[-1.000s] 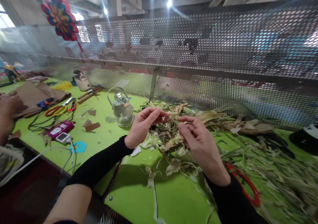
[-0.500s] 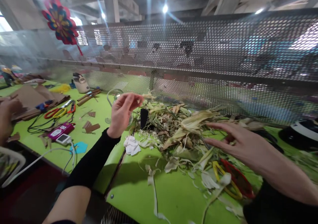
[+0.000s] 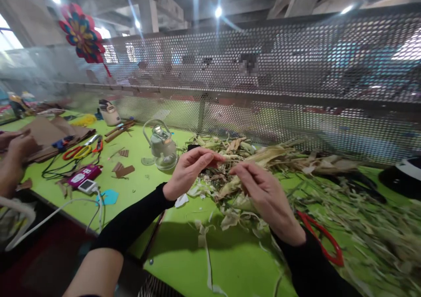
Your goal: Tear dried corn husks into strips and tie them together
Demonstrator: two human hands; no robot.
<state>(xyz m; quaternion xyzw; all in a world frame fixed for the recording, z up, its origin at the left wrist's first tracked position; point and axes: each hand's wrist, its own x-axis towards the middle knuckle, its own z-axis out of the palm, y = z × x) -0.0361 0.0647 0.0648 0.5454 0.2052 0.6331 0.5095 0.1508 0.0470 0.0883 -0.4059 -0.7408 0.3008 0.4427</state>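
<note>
Bright green tabletop point(image 3: 230, 266) runs along a perforated metal screen point(image 3: 296, 69), strewn with dried husks. From the head camera, the left hand point(image 3: 190, 169) and right hand point(image 3: 263, 191) meet above the husk pile point(image 3: 256, 156), each with fingertips pressed together, pinching a thin husk strip point(image 3: 226, 157) stretched between them. Red-handled scissors point(image 3: 322, 240) lie just beside the right wrist. A small glass kettle point(image 3: 161, 145) stands near the left hand. Farther left, another person's hand point(image 3: 15, 156) rests by brown cardboard point(image 3: 46, 130).
</note>
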